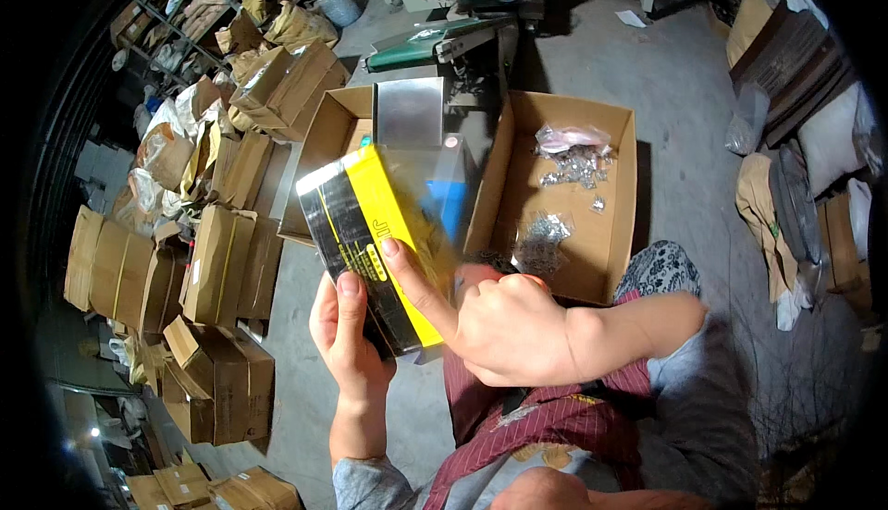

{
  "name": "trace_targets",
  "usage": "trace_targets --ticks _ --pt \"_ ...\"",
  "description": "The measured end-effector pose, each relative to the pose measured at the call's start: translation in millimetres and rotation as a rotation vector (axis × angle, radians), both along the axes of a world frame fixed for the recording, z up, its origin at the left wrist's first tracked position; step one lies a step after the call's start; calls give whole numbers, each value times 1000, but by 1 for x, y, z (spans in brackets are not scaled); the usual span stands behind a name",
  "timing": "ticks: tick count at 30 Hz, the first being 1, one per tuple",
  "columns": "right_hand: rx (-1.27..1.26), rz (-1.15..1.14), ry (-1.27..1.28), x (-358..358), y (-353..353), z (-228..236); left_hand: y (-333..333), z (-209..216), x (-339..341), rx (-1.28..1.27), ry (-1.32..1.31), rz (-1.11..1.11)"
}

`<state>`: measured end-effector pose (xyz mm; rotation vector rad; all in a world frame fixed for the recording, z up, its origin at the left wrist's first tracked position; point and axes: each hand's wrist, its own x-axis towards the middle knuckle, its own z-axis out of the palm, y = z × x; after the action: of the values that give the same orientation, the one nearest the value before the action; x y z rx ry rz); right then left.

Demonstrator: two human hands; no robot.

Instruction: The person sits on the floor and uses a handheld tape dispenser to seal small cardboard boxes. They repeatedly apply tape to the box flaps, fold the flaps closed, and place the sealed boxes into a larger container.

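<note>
A black and yellow printed box (356,251) is tilted in front of me, with its wrapped face shining in the light. My left hand (348,330) grips its lower left edge, thumb on the black part and the other fingers mostly hidden behind. Across from it, my right hand (509,325) points with its index finger stretched out, the tip touching the box near the seam of black and yellow. The rest of the right fingers are curled, and I see nothing held in them.
A shallow open carton (569,205) with bags of small shiny metal parts stands beyond my right hand. Behind the held box are another carton (342,112) and a metal plate (410,110). A green conveyor (407,50) stands farther off. Stacked cartons (217,260) line the left.
</note>
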<state>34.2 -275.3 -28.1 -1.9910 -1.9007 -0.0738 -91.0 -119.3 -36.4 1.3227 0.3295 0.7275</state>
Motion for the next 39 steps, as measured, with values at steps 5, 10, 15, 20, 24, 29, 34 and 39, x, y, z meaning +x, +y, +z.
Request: trace_targets --ticks 5,10,15,20,24,29,34,39 --pt "-44 115 449 0 11 -35 -8 -11 -11 -62 47 52" --pt "-93 85 470 -6 17 -32 -9 -16 -20 -74 -13 190" --pt "-27 -31 331 -21 13 -54 -11 -2 -24 13 -23 246" --pt "-228 -21 27 -18 14 -66 0 -13 -28 261 85 97" --pt "-436 69 210 -3 -3 -51 1 -14 -6 1017 359 227" --pt "-318 9 541 38 -46 -44 6 -81 24 1207 760 129" --pt "39 -124 977 60 -63 -40 18 -116 55 1008 731 -13" --pt "197 -204 1375 59 -58 -39 37 -120 50 657 594 -64"
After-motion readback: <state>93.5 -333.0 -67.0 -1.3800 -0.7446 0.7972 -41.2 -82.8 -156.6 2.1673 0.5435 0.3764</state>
